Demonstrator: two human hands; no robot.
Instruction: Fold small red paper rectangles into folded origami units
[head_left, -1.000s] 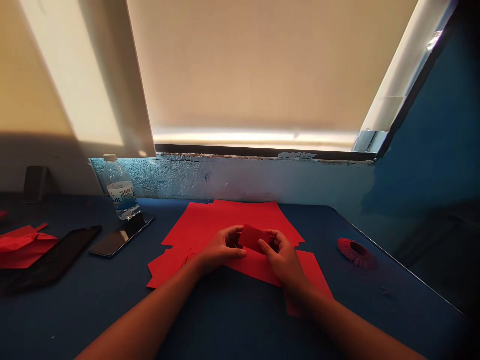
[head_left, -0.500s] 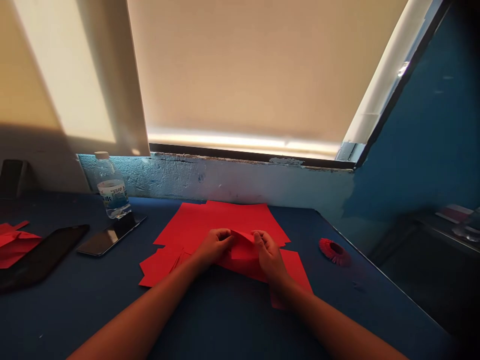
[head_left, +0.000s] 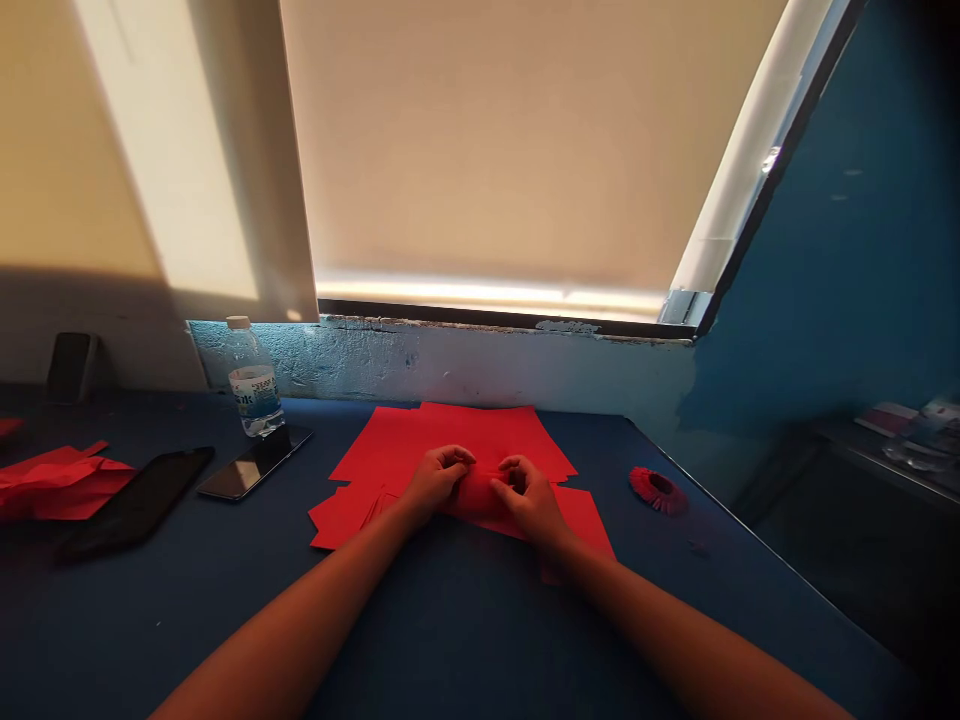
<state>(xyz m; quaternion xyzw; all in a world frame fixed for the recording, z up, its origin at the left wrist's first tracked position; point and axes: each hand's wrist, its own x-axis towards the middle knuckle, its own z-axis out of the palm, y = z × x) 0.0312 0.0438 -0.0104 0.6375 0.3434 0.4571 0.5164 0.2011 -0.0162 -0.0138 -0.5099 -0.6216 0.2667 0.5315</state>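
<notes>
Red paper fold (head_left: 474, 495) pinched between 2 hands

The fold sits as a small, tight, rounded bundle in the middle of the work, its edges tucked out of sight. It lies low over the sheets; whether it touches them is hard to tell. The left hand (head_left: 439, 480) and right hand (head_left: 529, 497) close in on it from either side, fingers curled over its top. Each grip is clenched on the bundle, with only a narrow dark gap between the 2 sets of fingertips.

Beneath the hands lies a loose, overlapping spread of red paper sheets (head_left: 450, 432) on the dark blue counter (head_left: 180, 620). Well off to the right sits a small red paper rosette (head_left: 658, 490). To the left, a water bottle (head_left: 255, 385) stands just beside a smartphone (head_left: 253, 477), with a dark tablet (head_left: 139, 503) and a crumpled heap of red paper (head_left: 64, 485) further along. A roller blind (head_left: 480, 150) covers the window ahead.
</notes>
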